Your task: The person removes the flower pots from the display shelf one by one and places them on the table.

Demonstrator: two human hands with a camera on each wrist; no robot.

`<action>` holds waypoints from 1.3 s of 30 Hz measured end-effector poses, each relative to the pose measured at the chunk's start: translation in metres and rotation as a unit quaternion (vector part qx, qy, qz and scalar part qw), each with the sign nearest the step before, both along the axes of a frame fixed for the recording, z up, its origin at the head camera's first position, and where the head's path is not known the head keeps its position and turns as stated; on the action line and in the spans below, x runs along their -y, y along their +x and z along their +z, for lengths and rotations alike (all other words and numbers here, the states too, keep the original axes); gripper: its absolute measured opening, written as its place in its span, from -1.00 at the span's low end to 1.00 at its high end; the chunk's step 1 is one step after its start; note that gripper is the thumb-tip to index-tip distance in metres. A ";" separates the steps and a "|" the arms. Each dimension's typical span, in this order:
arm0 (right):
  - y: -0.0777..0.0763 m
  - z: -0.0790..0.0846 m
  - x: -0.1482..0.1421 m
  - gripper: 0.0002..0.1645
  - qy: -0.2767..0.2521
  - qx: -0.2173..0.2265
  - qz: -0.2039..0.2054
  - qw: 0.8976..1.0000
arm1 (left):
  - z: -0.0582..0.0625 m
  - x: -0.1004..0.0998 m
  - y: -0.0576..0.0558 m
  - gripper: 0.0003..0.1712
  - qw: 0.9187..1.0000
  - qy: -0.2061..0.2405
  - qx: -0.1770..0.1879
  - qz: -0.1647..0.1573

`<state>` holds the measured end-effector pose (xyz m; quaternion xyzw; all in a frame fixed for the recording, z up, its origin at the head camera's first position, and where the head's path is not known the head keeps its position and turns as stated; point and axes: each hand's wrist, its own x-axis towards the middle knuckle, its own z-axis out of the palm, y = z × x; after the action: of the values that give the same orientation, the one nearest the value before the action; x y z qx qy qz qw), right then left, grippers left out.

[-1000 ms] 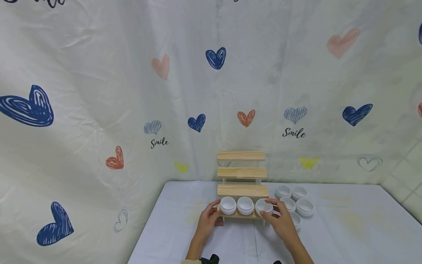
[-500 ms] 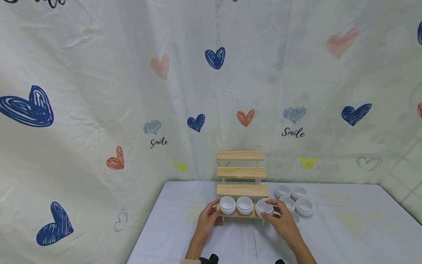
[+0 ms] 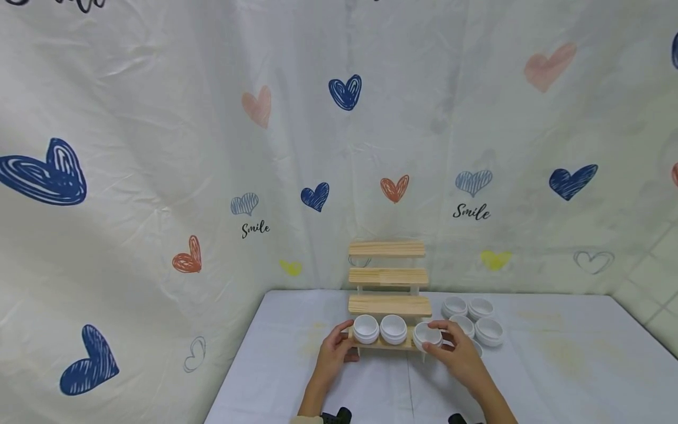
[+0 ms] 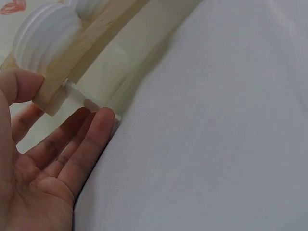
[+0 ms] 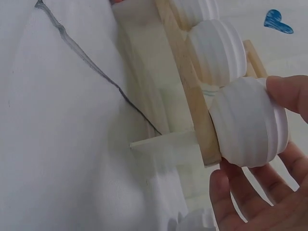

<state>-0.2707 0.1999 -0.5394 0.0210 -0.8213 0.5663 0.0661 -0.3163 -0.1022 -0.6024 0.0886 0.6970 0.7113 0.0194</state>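
Note:
A tiered stand has light wooden planks; two small white ribbed bowls sit on its lowest plank. My left hand pinches that plank's left end, thumb on the top edge; in the left wrist view its other fingers lie near the clear leg. At the right end, my right hand holds a third white bowl between thumb and fingers. This bowl sits upright against the plank, slightly apart from the middle one.
Several more white bowls stand grouped on the table right of the stand, partly hidden by my right hand. Three higher planks rise behind. A white curtain with printed hearts hangs at the table's back edge.
My right hand has shifted slightly right with the third bowl, widening the gap to the middle bowl. The left hand keeps its grip on the plank's end.

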 end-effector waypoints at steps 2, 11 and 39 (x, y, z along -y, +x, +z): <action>0.000 0.001 -0.002 -0.38 0.003 -0.001 0.003 1.000 | 0.001 0.000 0.000 -0.45 1.000 -0.001 0.004 0.002; 0.005 0.006 -0.010 -0.35 0.031 0.016 0.014 0.999 | 0.004 0.000 0.001 -0.45 1.000 0.001 0.010 0.000; 0.017 0.026 -0.072 -0.17 0.069 0.067 0.006 0.995 | 0.003 0.001 0.001 -0.46 1.000 -0.002 0.015 0.003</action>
<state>-0.2541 0.2715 -0.5139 -0.0072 -0.8608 0.5089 0.0062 -0.3156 -0.1030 -0.5998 0.0753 0.6984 0.7112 0.0277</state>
